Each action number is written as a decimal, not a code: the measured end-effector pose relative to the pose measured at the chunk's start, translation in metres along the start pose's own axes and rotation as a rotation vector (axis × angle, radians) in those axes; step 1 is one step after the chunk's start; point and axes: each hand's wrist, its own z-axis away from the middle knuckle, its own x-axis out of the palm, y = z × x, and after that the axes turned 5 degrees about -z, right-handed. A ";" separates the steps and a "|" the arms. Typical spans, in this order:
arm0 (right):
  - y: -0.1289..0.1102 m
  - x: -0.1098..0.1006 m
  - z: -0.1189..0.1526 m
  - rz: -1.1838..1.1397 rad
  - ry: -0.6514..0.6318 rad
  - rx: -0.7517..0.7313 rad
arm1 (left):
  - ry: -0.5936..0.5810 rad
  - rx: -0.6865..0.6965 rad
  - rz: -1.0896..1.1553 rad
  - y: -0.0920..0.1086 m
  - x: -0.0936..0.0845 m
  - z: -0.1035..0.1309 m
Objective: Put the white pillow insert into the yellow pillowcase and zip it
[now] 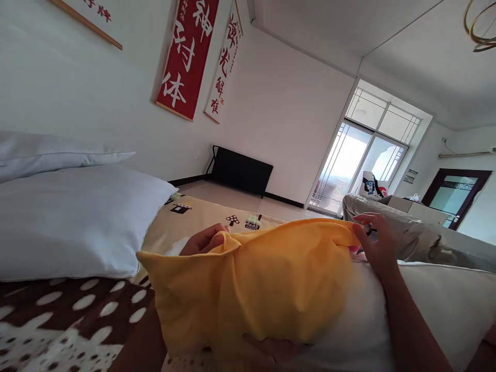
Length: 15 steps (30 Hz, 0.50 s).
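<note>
From the head camera I see the yellow pillowcase point(287, 279) covering part of a white pillow point(437, 299). My left hand point(203, 240) clutches its far edge; my right hand point(377, 248) pinches it beside the uncovered part.

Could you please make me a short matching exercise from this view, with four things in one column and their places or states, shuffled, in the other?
Column 1
1. Yellow cover
2. Red scroll
3. Black panel
4. Left hand

Column 2
A. Hanging on the wall, with white characters on it
B. Curled at an edge of the cloth
C. Drawn partly over a white pillow
D. Standing low on the floor, across the room

Right pairs: 1-C, 2-A, 3-D, 4-B
</note>
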 end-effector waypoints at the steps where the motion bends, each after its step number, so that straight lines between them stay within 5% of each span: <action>1: -0.003 -0.005 0.010 0.015 -0.020 -0.110 | 0.021 0.006 0.018 -0.001 -0.001 -0.001; 5: -0.030 -0.012 0.043 0.102 -0.369 -0.317 | 0.057 0.085 0.086 -0.006 0.000 -0.007; 7: -0.048 -0.006 0.045 0.175 -0.420 -0.363 | 0.041 0.126 0.127 -0.008 0.002 -0.008; 11: -0.074 0.022 0.030 0.175 -0.350 -0.454 | 0.003 0.195 0.077 -0.009 0.007 -0.005; 15: -0.055 0.045 0.011 0.307 -0.096 -0.285 | -0.019 0.175 -0.013 -0.005 0.008 0.002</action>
